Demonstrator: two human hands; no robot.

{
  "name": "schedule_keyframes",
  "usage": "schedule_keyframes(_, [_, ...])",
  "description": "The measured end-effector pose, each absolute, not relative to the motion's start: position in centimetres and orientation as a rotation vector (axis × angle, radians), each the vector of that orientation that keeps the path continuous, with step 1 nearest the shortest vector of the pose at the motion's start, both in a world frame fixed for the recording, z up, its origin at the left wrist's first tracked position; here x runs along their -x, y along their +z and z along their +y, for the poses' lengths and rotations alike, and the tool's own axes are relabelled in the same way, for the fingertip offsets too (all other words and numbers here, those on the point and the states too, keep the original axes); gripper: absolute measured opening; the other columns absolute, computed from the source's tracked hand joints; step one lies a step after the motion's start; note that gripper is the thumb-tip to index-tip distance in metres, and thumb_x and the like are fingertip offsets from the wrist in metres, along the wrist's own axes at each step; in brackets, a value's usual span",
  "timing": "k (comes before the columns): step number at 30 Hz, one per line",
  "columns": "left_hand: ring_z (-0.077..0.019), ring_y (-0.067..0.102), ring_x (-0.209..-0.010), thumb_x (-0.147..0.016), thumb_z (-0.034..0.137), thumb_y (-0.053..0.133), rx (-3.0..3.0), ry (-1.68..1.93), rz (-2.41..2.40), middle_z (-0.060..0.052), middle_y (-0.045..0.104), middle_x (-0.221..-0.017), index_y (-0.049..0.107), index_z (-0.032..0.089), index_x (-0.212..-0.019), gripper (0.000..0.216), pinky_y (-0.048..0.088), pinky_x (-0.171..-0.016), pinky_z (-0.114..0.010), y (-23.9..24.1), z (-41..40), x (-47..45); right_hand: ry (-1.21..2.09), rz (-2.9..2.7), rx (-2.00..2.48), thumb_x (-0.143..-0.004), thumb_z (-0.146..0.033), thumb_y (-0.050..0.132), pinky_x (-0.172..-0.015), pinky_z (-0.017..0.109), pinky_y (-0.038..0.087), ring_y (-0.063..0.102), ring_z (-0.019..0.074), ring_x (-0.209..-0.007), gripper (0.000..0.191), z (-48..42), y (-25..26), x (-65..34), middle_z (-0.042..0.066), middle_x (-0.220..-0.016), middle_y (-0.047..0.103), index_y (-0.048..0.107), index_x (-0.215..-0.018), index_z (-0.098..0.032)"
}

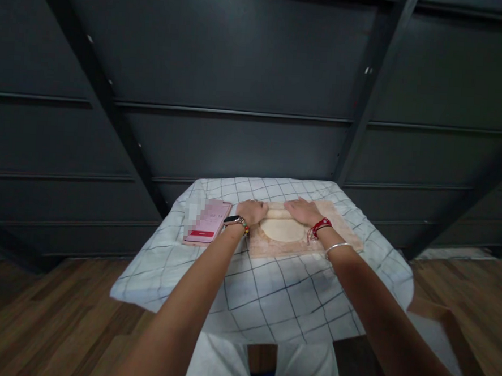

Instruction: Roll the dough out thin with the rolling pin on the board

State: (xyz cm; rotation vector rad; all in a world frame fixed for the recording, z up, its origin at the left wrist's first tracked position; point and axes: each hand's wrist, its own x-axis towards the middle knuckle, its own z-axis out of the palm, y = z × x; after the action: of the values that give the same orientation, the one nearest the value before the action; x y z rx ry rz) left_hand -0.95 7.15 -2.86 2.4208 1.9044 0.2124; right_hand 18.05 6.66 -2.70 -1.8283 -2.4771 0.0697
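Observation:
A pale wooden rolling pin [277, 213] lies crosswise over the far part of a flat, round sheet of dough [282, 232]. My left hand [254, 211] is closed over the pin's left end, and my right hand [304, 211] holds its right end. Both ends of the pin are hidden under my hands. Beneath the dough is a light brown, floury-looking board or mat [338, 220]; which of the two I cannot tell. The near part of the dough shows between my forearms.
A phone with a pink screen [209, 219] lies left of my left hand. The table wears a white checked cloth [266, 285]. Dark metal panels [236, 147] rise behind it. On the floor at the lower right stands an open cardboard box [438, 324].

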Motion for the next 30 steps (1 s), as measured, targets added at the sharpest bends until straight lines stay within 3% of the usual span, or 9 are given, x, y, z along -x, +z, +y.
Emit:
schedule_keyframes(3, [-0.0252,0.062,-0.099,-0.097,0.034,0.024,-2.535,0.146,1.907,-0.013,0.067,-0.108,0.066,0.014,-0.106,0.047,0.045,-0.079,-0.033,-2.9,4.6,1.1,0.015,-2.441,1.795,-0.100,-0.040,0.014,-0.101,0.042,0.033,0.042,0.0238,-0.127,0.053,4.2,-3.0,-17.9,0.006,-0.138,0.052,0.058,-0.123,-0.020])
schedule_keyframes(8, [-0.0252,0.059,-0.103,-0.099,0.037,0.027,-2.751,0.328,1.861,-0.012,0.066,-0.109,0.060,0.015,-0.111,0.041,0.038,-0.092,-0.037,-4.1,-0.7,1.8,-0.213,-2.326,1.758,-0.100,-0.039,0.017,-0.095,0.039,0.035,0.052,0.0239,-0.115,0.052,-1.0,-4.3,-17.7,0.013,-0.121,0.062,0.059,-0.116,-0.014])
schedule_keyframes(11, [-0.0254,0.054,-0.110,-0.098,0.042,0.034,-2.788,0.445,1.828,-0.012,0.061,-0.120,0.054,0.016,-0.122,0.040,0.036,-0.097,-0.037,-4.7,-2.9,2.3,-0.303,-2.297,1.713,-0.100,-0.040,0.020,-0.096,0.040,0.033,0.053,0.0258,-0.112,0.052,-3.4,-5.1,-17.7,0.016,-0.119,0.062,0.057,-0.122,-0.011])
schedule_keyframes(14, [-0.0250,0.054,-0.110,-0.099,0.042,0.032,-2.791,0.418,1.790,-0.012,0.061,-0.119,0.054,0.016,-0.122,0.040,0.036,-0.097,-0.038,-4.8,-3.2,2.3,-0.309,-2.301,1.686,-0.099,-0.040,0.021,-0.098,0.040,0.032,0.052,0.0272,-0.114,0.054,-4.2,-5.7,-17.7,0.018,-0.121,0.060,0.053,-0.128,-0.008])
schedule_keyframes(21, [-0.0255,0.045,-0.124,-0.100,0.040,0.026,-2.760,0.458,1.847,-0.010,0.055,-0.132,0.051,0.018,-0.128,0.044,0.032,-0.103,-0.043,-4.5,1.7,1.0,-0.223,-2.324,1.729,-0.099,-0.042,0.022,-0.105,0.050,0.025,0.032,0.0281,-0.134,0.053,1.1,-5.6,-17.7,0.013,-0.145,0.041,0.048,-0.136,-0.014])
schedule_keyframes(26, [-0.0270,0.054,-0.112,-0.098,0.039,0.028,-2.686,0.297,1.878,-0.011,0.063,-0.117,0.059,0.021,-0.116,0.040,0.041,-0.092,-0.041,-4.1,7.8,0.7,-0.105,-2.349,1.761,-0.099,-0.048,0.015,-0.105,0.051,0.028,0.034,0.0267,-0.134,0.056,7.0,-4.3,-17.7,0.008,-0.142,0.047,0.056,-0.128,-0.023])
schedule_keyframes(30, [-0.0279,0.059,-0.105,-0.096,0.039,0.032,-2.671,0.306,1.810,-0.014,0.065,-0.114,0.063,0.019,-0.109,0.040,0.044,-0.084,-0.037,-4.2,12.2,1.0,-0.099,-2.364,1.763,-0.100,-0.045,0.016,-0.102,0.047,0.034,0.038,0.0239,-0.131,0.054,10.6,-3.7,-17.5,0.010,-0.136,0.051,0.059,-0.122,-0.022])
